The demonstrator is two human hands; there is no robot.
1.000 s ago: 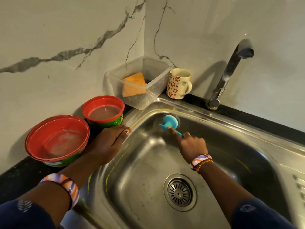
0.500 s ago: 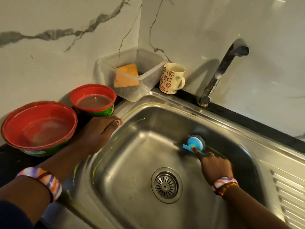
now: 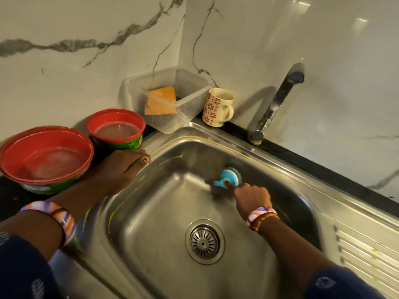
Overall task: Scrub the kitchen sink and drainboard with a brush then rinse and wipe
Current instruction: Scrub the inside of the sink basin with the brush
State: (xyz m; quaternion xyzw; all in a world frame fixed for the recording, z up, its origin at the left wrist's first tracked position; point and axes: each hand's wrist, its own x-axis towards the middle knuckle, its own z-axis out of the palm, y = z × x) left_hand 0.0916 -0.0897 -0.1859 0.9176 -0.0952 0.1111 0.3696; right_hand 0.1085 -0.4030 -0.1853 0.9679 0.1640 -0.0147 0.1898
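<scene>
Brush (image 3: 229,177) with blue head presses on the back wall of the sink (image 3: 164,212), at the center of the frame, grasped by the right hand (image 3: 252,198). Left hand (image 3: 123,169) rests flat, fingers relaxed, on the sink rim at center left, beside two red bowls (image 3: 46,158).

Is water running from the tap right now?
No, the tap shows no stream, and the right hand scrubs the sink with a blue brush.

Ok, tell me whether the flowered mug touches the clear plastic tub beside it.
Apart. The head view shows a thin dark strip of counter between the mug and the tub, near their bases.
</scene>
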